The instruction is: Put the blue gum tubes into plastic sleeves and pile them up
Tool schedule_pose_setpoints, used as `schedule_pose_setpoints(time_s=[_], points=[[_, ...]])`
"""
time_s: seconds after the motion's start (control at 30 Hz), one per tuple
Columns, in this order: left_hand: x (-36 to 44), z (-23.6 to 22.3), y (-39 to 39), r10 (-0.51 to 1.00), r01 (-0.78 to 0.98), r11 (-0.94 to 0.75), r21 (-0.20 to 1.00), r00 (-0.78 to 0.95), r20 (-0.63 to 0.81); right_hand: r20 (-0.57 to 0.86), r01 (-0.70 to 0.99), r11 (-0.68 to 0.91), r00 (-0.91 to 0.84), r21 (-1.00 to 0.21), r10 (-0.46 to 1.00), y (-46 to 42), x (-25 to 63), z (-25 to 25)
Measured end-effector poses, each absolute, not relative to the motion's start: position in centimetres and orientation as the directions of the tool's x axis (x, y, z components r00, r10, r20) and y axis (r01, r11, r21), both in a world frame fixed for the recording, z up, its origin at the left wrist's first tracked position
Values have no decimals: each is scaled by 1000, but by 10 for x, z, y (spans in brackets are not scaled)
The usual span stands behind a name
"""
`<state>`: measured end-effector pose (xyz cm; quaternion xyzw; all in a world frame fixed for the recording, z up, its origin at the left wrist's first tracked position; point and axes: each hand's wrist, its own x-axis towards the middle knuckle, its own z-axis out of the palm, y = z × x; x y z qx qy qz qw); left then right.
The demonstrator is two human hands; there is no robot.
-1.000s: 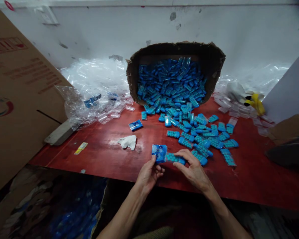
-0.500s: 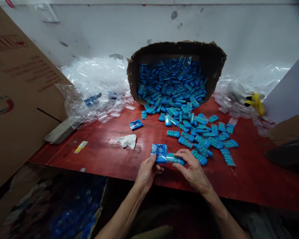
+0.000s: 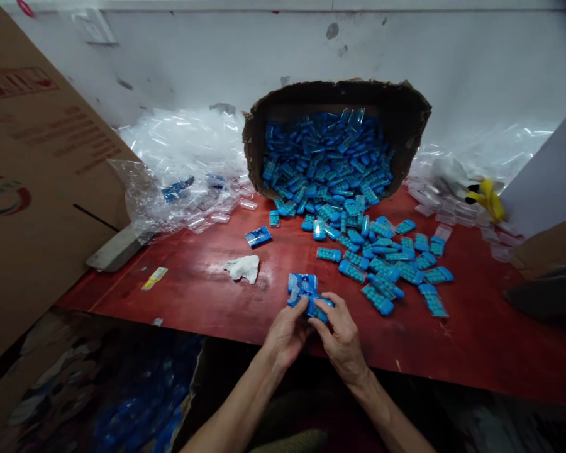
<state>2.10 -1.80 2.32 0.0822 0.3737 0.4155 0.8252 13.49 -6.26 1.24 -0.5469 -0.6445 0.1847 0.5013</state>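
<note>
While both hands work close together above the near edge of the red table [image 3: 207,299], the left hand [image 3: 287,335] has its thumb and fingers clamped on a flat blue printed packet [image 3: 302,283]. The right hand [image 3: 342,338] has its fingers closed around a small blue bead-filled case [image 3: 321,309], which meets the packet's lower right side; whether it sits inside the packet or against it cannot be determined. Loose blue cases [image 3: 382,274] lie scattered to the right and beyond, spreading from the mouth of a tipped carton [image 3: 253,154] with ragged edges, itself holding many more. A crumpled white scrap [image 3: 243,268] lies to the left of the packet, with a second blue packet [image 3: 258,236] behind it. Heaped clear plastic pieces [image 3: 188,141] stand left of the carton.
</note>
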Motion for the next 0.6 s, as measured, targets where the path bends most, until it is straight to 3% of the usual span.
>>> schedule_pose_setpoints(time_s=[0.1,0.2,0.3,0.4,0.6], points=[[13,22,-16,716,-557,689,463,429,-550,335,372,303,24,-878,942,-62,141,19],[4,24,-14,665,-439,742,507,576,-475,129,25,131,-44,-991,991,-56,153,24],[-2,27,-11,649,-412,726,550,674,-352,-9,-277,-76,-236,-958,972,-47,164,26],[-4,27,-8,620,-379,723,577,726,-299,-49,-338,-194,-394,-921,918,-40,171,31],[-6,21,-5,582,-330,751,572,739,-338,-115,-220,-264,-523,-939,844,-38,172,40]])
